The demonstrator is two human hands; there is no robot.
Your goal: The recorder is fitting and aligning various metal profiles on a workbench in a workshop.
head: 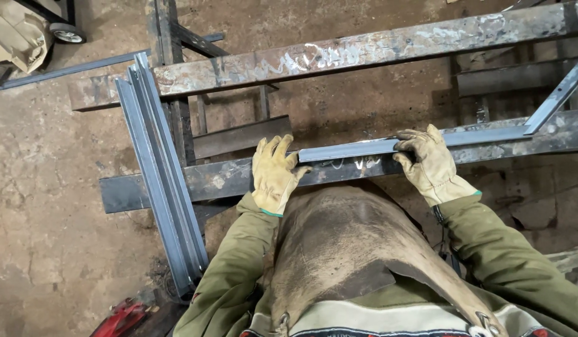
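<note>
Far left, top corner: one tan sack-like bundle (17,34) with one small wheel (67,32) beside it on the dirt floor (45,206). One thin grey bar (70,67) lies near it, running left to right. Next, a stack of grey steel angle bars (161,181), about three or four, exact count unclear, leaning across the near beam from far to near. Bottom left: one red tool (120,318), partly cut off.

Two long rusty steel beams serve as the support: far beam (364,50) and near beam (195,181), both running left to right.

Centre: left hand (273,175) in a yellow leather glove, fingers curled loosely over the left end of one grey angle bar (357,150), touching it. The angle bar lies along the top of the near beam, stretching right. Right hand (429,162), also yellow gloved, fingers closed down over the bar's middle, gripping it against the beam. Two gloves total.

Far right: one more grey angle piece (560,93) rises diagonally from the bar's right end; whether joined, cannot tell.

Near: olive sleeves and a worn leather apron (345,249).
</note>
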